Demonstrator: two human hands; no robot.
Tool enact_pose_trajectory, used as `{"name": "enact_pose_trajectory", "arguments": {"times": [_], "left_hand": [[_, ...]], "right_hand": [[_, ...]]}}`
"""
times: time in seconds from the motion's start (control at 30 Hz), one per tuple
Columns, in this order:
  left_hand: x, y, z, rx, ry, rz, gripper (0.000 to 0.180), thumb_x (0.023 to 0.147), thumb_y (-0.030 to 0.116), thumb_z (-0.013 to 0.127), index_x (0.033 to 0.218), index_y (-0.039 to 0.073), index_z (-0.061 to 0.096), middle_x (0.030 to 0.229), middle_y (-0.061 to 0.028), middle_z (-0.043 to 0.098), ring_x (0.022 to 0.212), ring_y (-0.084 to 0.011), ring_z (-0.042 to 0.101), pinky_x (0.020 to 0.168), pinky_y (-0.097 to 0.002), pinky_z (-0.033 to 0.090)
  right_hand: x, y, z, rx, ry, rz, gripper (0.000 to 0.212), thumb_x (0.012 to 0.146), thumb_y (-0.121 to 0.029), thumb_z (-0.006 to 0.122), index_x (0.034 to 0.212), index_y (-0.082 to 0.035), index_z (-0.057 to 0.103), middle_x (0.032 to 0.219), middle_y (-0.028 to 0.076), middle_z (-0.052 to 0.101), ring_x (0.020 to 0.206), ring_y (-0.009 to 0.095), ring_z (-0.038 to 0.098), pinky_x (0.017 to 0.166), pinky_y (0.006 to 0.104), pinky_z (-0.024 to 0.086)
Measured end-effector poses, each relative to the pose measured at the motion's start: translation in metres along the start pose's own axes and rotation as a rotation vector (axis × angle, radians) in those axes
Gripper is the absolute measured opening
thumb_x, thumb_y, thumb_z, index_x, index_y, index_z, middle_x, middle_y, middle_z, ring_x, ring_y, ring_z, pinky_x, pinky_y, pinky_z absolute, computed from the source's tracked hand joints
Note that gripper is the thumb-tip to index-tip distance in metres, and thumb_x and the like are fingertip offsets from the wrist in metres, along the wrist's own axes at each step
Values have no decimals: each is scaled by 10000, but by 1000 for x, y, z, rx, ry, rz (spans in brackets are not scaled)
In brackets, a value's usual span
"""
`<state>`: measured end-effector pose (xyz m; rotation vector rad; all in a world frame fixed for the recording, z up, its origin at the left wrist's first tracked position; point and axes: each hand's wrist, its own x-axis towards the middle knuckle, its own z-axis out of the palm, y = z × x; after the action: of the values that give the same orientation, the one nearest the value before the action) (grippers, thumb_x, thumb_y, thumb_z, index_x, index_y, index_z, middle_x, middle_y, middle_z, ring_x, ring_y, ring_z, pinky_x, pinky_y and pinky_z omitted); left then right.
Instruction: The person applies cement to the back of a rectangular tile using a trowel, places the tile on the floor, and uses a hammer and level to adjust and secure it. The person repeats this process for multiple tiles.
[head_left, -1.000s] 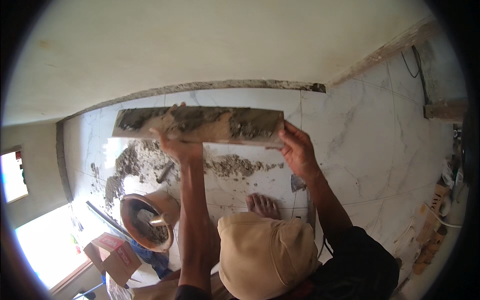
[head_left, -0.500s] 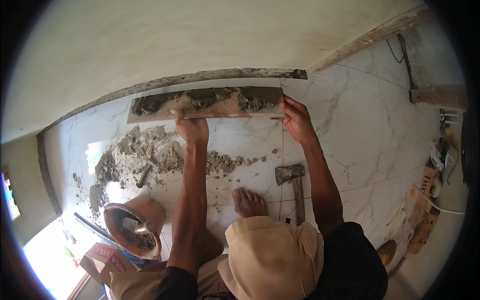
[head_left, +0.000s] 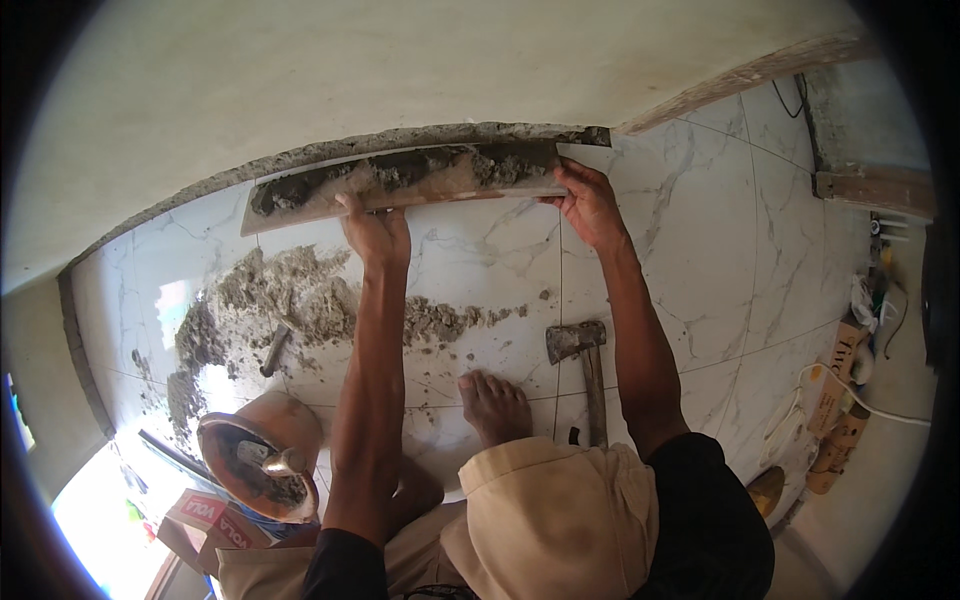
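Note:
A long, narrow strip of tile (head_left: 290, 217) is held by both my hands close to the foot of the wall. Lumps of wet grey mortar (head_left: 400, 168) lie along its upturned face. My left hand (head_left: 376, 235) grips the near long edge left of the middle, thumb on top. At the right end, my right hand (head_left: 590, 208) is closed round the short edge, its fingers partly hidden underneath. Just beyond the strip runs a rough, unplastered band (head_left: 330, 148) along the wall's base.
Loose mortar (head_left: 310, 300) is spread over the marble-patterned floor tiles (head_left: 690, 270), with a short bar (head_left: 275, 350) on it. A hatchet (head_left: 577, 341) lies right of my foot. At left stand a bucket (head_left: 290, 420) holding a trowel (head_left: 268, 457) and a cardboard box (head_left: 200, 535).
Both hands have carried the tile strip away from me, nearer the wall's base. Its right end now sits a little higher in view, so the strip slants more.

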<state>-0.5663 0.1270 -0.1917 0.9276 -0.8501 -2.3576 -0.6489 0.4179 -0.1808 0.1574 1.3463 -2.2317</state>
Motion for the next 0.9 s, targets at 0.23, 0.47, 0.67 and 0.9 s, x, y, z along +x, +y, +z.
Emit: {"name": "enact_pose_trajectory", "arguments": {"times": [0.23,0.47,0.67,0.9], "left_hand": [[-7,-2,13,-8,48,-39,404,1079,422,459,1240,57,525,1116,-118,594,936,-232,615,792,-430,561],[0,-5,7,7,37,-9,429,1057,390,532,1303,49,441,1188,-142,574,1059,-265,589,905,-546,530],[-4,13,-2,96,63,28,495,1052,426,521,1285,-4,439,1297,-190,531,1178,-322,565,963,-585,525],[35,80,-34,172,139,310,612,1091,462,371,1569,101,246,1527,-155,372,1362,-330,423,999,-567,498]], "right_hand": [[3,4,-14,37,39,-5,255,991,-88,601,1191,65,644,1127,138,691,990,248,684,823,435,589],[7,-4,-12,-20,55,29,259,981,-105,616,1177,63,641,1135,150,687,979,259,682,825,438,581],[11,-7,-20,-8,74,91,309,949,-111,643,1209,52,616,1184,150,664,1015,273,663,808,421,562],[11,-11,-14,-37,172,164,319,936,-104,626,1202,68,584,1146,187,658,968,294,662,783,409,567]]}}
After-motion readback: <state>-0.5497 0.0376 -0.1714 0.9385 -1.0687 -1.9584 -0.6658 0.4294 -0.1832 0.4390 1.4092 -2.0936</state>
